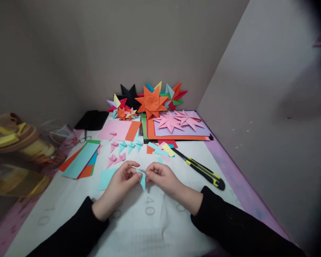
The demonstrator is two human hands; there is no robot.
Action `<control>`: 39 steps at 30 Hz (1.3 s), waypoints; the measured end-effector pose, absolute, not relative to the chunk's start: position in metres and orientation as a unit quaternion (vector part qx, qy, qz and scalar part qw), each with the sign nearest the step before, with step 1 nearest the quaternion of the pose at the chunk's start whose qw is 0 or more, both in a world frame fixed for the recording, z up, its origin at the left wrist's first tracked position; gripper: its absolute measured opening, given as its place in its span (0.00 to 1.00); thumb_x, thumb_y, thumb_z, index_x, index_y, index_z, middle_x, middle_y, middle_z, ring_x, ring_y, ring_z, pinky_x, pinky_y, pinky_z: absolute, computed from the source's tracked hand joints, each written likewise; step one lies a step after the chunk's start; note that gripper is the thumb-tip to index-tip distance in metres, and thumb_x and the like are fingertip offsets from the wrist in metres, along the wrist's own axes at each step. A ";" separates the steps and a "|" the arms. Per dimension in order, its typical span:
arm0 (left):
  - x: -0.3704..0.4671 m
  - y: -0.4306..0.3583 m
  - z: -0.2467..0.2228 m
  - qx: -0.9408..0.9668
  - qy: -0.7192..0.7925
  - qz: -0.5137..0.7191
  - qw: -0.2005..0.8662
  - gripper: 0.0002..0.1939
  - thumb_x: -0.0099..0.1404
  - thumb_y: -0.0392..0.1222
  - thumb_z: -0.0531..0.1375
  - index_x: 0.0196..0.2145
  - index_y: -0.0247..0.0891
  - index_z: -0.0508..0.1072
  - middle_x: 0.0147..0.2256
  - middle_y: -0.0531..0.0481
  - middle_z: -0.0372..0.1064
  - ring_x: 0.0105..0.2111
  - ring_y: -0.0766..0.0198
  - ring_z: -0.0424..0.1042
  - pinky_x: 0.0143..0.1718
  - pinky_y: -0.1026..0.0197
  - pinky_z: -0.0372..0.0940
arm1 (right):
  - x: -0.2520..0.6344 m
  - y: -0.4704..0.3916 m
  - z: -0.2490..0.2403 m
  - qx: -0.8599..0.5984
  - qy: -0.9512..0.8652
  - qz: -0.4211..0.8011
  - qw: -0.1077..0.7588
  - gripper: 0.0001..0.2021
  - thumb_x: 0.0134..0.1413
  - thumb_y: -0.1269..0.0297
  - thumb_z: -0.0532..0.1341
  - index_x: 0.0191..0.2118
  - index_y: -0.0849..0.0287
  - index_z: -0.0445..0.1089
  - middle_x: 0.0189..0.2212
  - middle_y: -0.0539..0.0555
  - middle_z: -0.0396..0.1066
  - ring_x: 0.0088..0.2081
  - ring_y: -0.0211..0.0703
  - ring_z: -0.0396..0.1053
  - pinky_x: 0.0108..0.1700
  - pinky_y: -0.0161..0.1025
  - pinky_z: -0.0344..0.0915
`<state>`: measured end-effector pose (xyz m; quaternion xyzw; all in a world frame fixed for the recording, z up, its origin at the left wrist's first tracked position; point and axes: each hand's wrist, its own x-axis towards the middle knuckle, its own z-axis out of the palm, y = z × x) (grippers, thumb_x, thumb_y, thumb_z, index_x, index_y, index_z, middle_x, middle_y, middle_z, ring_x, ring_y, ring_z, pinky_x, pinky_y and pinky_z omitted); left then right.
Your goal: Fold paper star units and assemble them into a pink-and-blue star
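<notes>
A small light-blue folded paper piece (142, 181) is pinched between the thumb and fingers of my left hand (123, 180), its point hanging down. My right hand (162, 177) is closed in a pinch at the piece's upper right edge; the fingertips partly hide that contact. Beside my left hand, partly under it, lies a flat light-blue paper sheet (106, 179). Just beyond the hands sit several small folded pieces, among them a pink folded piece (113, 146) and a light-blue folded piece (131, 146).
A utility knife (200, 169) lies right of my hands. Paper strips (81, 160) fan out at left, near a jar (40, 142). Paper scraps (160, 149), scissors (86, 136) and pink paper stars (171, 121) lie farther back. An orange paper star (152, 101) stands near the wall.
</notes>
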<state>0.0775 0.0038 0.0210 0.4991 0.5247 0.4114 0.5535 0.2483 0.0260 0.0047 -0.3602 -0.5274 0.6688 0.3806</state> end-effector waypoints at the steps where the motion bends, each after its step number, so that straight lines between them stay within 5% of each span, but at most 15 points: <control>1: 0.078 0.004 0.021 0.503 0.525 0.410 0.551 0.15 0.57 0.43 0.61 0.40 0.37 0.64 0.23 0.58 0.63 0.23 0.69 0.64 0.26 0.66 0.58 | 0.248 0.026 0.005 -0.362 -0.533 0.666 0.375 0.12 0.49 0.56 0.61 0.27 0.60 0.64 0.22 0.48 0.67 0.25 0.35 0.65 0.31 0.36 0.62; 39: 0.084 0.000 0.027 0.493 0.555 0.417 0.524 0.15 0.54 0.43 0.62 0.38 0.37 0.65 0.24 0.57 0.65 0.22 0.69 0.65 0.24 0.67 0.58 | 0.248 0.022 0.005 -0.392 -0.581 0.625 0.344 0.05 0.49 0.71 0.55 0.26 0.59 0.66 0.21 0.47 0.68 0.24 0.33 0.63 0.27 0.31 0.58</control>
